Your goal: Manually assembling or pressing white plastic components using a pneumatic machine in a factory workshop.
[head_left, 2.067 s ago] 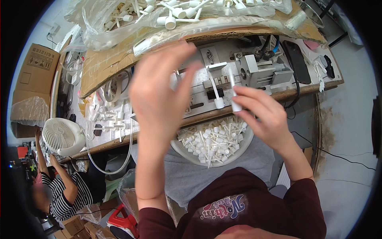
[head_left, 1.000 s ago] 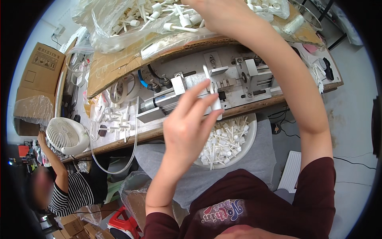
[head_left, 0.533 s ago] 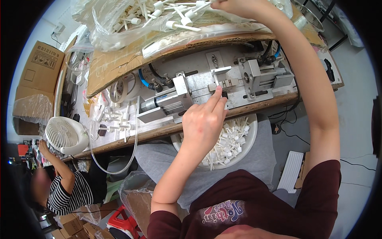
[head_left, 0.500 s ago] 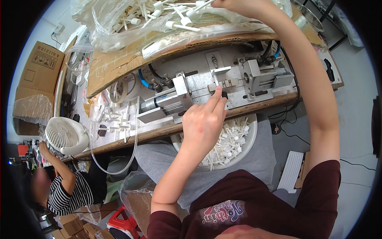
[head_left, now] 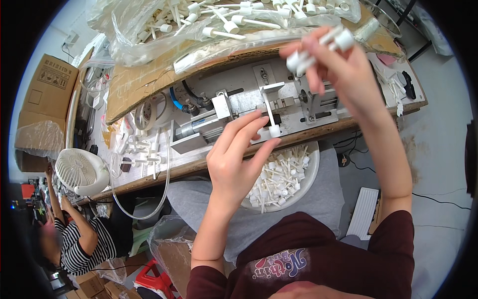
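My left hand is over the bench edge with its fingers apart, just left of a white plastic stick with a round cap. That stick lies in the small metal fixture, its capped end toward me. Whether a fingertip touches it, I cannot tell. Raised over the right part of the metal jig, my right hand is closed around several white capped plastic sticks, blurred by motion. Metal cylinders with blue and black hoses flank the fixture.
An open plastic bag of white capped sticks lies on a cardboard sheet behind the jig. On my lap rests a white tub full of such sticks. A white fan stands left, a co-worker in a striped shirt beyond.
My right hand has come back from the bag toward me, now with capped sticks in it. My left hand has drawn back from the fixture and spread its fingers, baring the stick there.
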Tool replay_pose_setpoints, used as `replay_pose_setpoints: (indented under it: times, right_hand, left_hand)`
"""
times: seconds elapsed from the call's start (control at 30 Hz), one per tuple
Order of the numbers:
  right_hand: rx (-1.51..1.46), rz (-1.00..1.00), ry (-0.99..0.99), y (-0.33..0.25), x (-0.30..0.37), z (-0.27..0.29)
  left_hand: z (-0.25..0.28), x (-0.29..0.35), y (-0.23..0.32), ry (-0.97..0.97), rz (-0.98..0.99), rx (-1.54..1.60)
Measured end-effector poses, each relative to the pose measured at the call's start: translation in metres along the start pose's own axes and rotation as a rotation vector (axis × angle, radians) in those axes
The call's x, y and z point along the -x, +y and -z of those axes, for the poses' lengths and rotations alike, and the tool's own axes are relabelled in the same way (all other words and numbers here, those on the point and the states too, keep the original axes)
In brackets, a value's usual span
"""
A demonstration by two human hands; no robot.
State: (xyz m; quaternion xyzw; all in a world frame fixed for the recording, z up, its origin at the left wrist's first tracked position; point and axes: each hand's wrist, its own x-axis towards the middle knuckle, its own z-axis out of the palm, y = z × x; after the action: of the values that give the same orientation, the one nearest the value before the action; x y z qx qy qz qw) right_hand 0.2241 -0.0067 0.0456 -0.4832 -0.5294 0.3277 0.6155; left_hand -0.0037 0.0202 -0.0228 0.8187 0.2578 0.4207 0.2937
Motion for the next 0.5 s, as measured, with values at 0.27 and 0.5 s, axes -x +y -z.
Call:
replay_pose_setpoints:
  times: [0.27,0.5]
  right_hand:
    - [-0.577,-0.600,-0.147,0.031,0.078,-0.030]
    - [-0.341,-0.487,0.090,0.022,0.088,-0.032]
  left_hand:
    - [-0.002,0.012,0.012,-0.037,-0.196,0.087]
    - [-0.001,0.015,0.010,-0.067,-0.133,0.026]
